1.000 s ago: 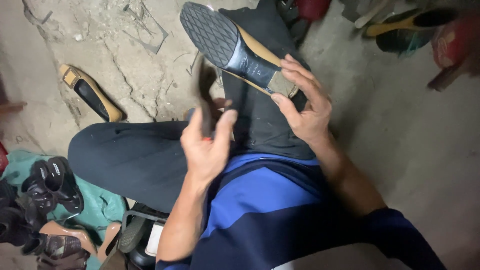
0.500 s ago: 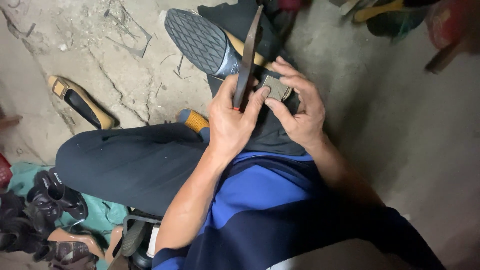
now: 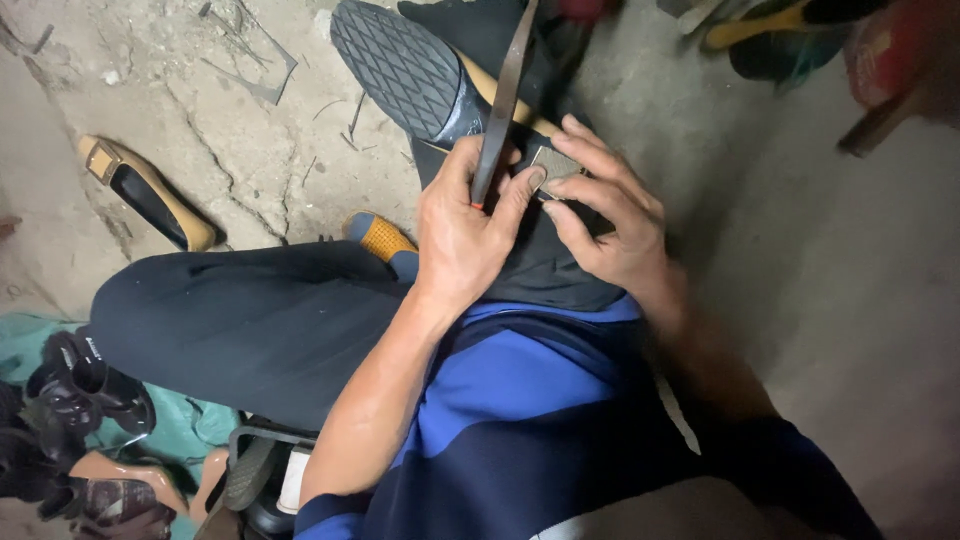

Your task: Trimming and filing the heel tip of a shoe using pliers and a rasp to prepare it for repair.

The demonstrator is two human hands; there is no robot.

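Observation:
A flat shoe (image 3: 420, 80) with a dark, diamond-patterned sole lies sole-up across my lap, its small square heel (image 3: 556, 165) toward me. My left hand (image 3: 465, 225) grips a long, thin metal tool (image 3: 505, 95) that slants up and away over the shoe. My right hand (image 3: 610, 215) pinches the heel end of the shoe, fingers curled round it. The two hands touch at the heel. My dark trousers (image 3: 250, 320) and blue shirt fill the lower middle of the view.
A tan and black flat shoe (image 3: 145, 190) lies on the cracked concrete floor at left. Several dark shoes and sandals (image 3: 70, 400) pile on a teal cloth at lower left. More footwear (image 3: 780, 30) sits at top right.
My left hand rose from my lap with the tool and brought it to the shoe's heel. The tool now stands along the shoe. My right hand kept its hold on the heel.

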